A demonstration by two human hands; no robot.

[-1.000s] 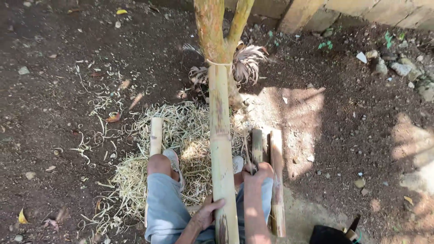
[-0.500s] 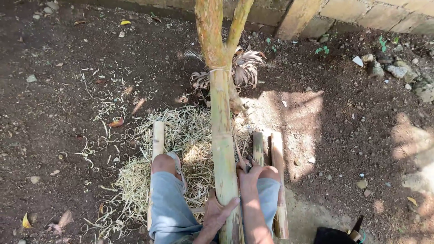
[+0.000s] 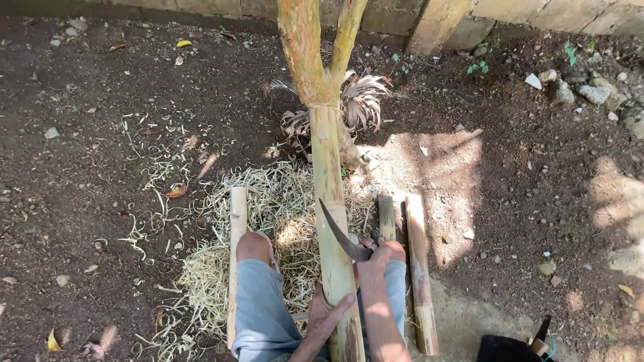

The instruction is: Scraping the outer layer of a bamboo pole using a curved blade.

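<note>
**Blade against the bamboo**

The right hand (image 3: 377, 263) grips a curved knife (image 3: 341, 234), its blade laid across the bamboo pole (image 3: 330, 201). The left hand (image 3: 325, 314) clasps the pole lower down (between the knees). Pale shavings (image 3: 282, 201) cover the soil beneath.

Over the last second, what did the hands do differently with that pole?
The right hand has brought a curved knife up against the bamboo pole; a second ago no blade showed there. The left hand still grips the pole lower down. The pole stays leaning in the forked post, shavings spread as before.
</note>
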